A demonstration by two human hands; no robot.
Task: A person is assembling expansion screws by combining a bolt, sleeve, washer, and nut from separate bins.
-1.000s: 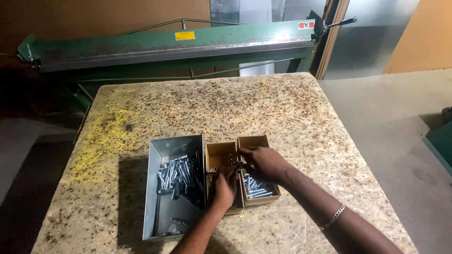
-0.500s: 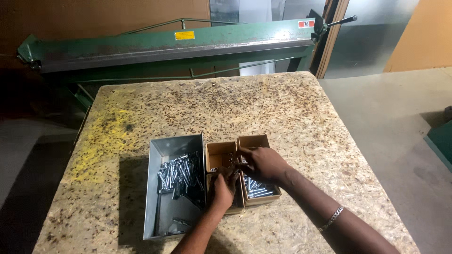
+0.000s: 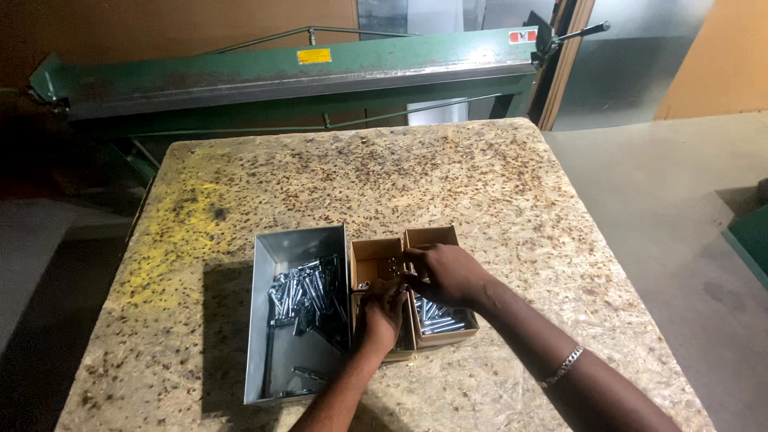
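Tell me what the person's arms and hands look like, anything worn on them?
Both forearms are bare, with no sleeves or gloves in view. The right hand has a thin silver chain bracelet on its wrist. The left hand and its wrist show nothing worn.

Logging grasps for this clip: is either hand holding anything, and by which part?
Cannot be told: both the left hand and right hand meet over the cardboard boxes, fingers hiding any small part.
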